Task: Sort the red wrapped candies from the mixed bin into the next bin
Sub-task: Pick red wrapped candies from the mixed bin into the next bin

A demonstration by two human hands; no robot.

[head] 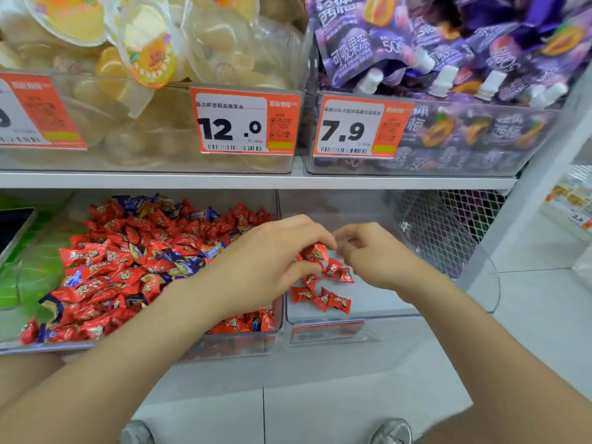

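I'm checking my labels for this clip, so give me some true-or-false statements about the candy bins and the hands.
1. The left hand grips red candies. True.
2. The price tag on the bin of purple pouches reads 12.0. False: it reads 7.9.
3. The mixed bin holds both red and purple candies. True.
4. The next bin contains purple candies. False: only red ones show in it.

Bright red candies (128,238) (pale printed motif), purple-blue candies (189,261), orange-and-white price tags (246,121).
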